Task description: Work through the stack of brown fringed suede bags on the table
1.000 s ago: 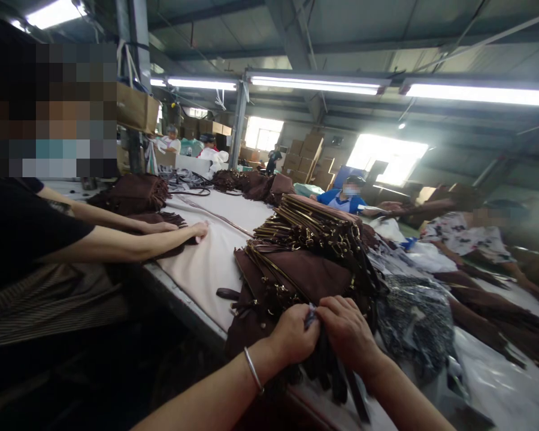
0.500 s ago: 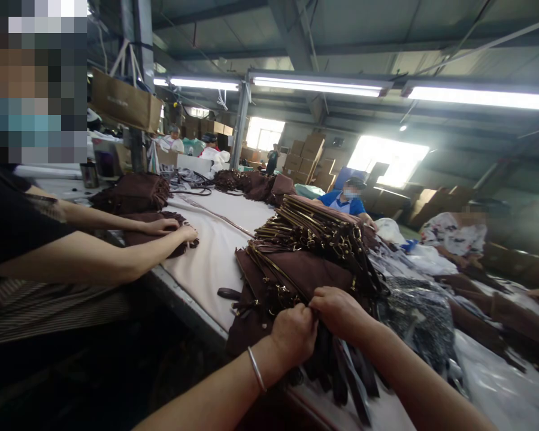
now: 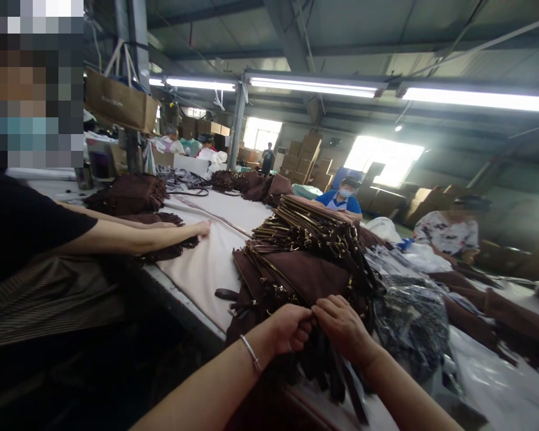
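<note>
Brown bags (image 3: 312,272) with gold zips and small metal clasps lie stacked in front of me, the upper pile (image 3: 314,221) set farther back. My left hand (image 3: 291,329), with a bangle at the wrist, is closed with its fingers curled at the near edge of the stack. Right beside it, my right hand (image 3: 344,329) is closed too, its fingertips meeting the left ones. Both pinch a dark part of a brown bag; the exact part is hidden by the fingers. Dark straps (image 3: 353,389) hang down below my hands.
A co-worker's hand (image 3: 202,229) is at another brown pile (image 3: 126,194) on the left. The pale cloth-covered table (image 3: 197,263) has a hard front edge. Clear plastic wrapping (image 3: 411,317) lies to my right. Other people sit across the table.
My hands have shifted slightly, and the left one has turned so its curled fingers show. The co-worker's near hand has moved right, off the pile and over the pale cloth.
</note>
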`<action>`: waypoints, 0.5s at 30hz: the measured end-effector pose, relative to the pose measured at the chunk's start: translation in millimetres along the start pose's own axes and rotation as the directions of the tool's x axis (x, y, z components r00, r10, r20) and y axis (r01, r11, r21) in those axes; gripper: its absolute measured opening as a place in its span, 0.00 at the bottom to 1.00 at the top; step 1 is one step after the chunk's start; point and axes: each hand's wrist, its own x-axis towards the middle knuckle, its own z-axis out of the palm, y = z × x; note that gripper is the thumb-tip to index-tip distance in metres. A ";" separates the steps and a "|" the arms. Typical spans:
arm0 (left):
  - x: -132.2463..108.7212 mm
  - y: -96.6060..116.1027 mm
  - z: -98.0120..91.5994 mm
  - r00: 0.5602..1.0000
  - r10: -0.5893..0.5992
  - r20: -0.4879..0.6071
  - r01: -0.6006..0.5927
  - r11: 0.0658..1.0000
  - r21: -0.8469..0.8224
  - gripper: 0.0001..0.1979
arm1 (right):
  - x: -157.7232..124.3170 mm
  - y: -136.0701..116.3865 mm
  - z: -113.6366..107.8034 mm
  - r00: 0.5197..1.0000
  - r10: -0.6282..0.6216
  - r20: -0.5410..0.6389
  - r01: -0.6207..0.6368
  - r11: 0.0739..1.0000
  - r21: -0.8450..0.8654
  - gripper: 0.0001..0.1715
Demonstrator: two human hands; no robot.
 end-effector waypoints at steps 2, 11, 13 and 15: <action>2.7 -4.8 1.4 0.999 -0.046 0.007 0.046 0.983 -0.178 0.13 | -4.8 -2.3 2.7 0.997 -0.014 -0.073 0.013 1.000 -0.019 0.11; 10.5 -17.9 17.3 0.960 0.051 -0.275 -0.081 0.992 -0.098 0.13 | -72.3 -28.7 -6.8 0.961 0.236 -0.143 -0.230 0.971 0.061 0.20; 11.0 -19.2 19.2 0.951 0.090 -0.297 -0.107 0.993 -0.040 0.14 | -107.4 -13.6 -17.2 0.904 0.371 -0.214 -0.355 0.929 0.107 0.19; 11.6 -20.8 21.1 0.939 0.138 -0.316 -0.137 0.990 0.023 0.15 | -147.1 13.5 -31.1 0.748 0.595 -0.294 -0.567 0.803 0.183 0.17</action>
